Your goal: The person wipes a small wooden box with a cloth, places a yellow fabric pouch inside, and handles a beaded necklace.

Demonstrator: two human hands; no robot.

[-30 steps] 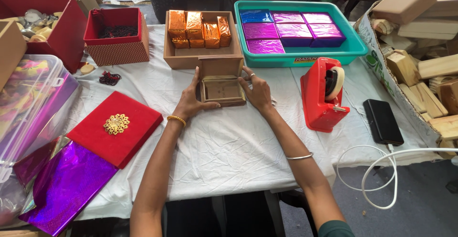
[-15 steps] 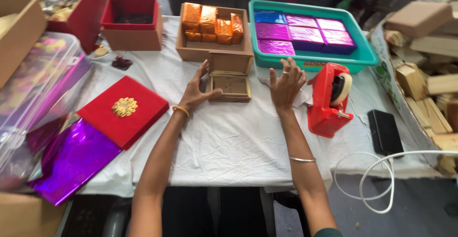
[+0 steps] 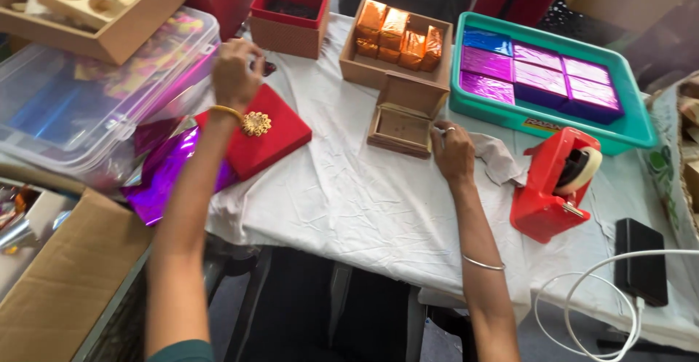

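A small open wooden box [image 3: 403,120] lies on the white cloth near the table's middle. My right hand [image 3: 452,152] rests on the cloth just right of it, fingers curled, touching its corner. My left hand [image 3: 235,72] has reached far left, above the back edge of a flat red box lid [image 3: 256,138] with a gold ornament [image 3: 255,123]. Its fingers are curled near a small dark object beside the red box [image 3: 289,15]; whether it grips anything is hidden.
A cardboard box of orange foil packets [image 3: 397,40] stands behind the wooden box. A teal tray [image 3: 540,119] holds purple and blue foil packets. A red tape dispenser [image 3: 553,185], black power bank [image 3: 641,261], purple foil sheets [image 3: 162,178] and a clear plastic bin [image 3: 87,107] are around.
My left hand left the wooden box and swung left over the red lid. My right hand lowered onto the cloth beside the box. The view shifted left.
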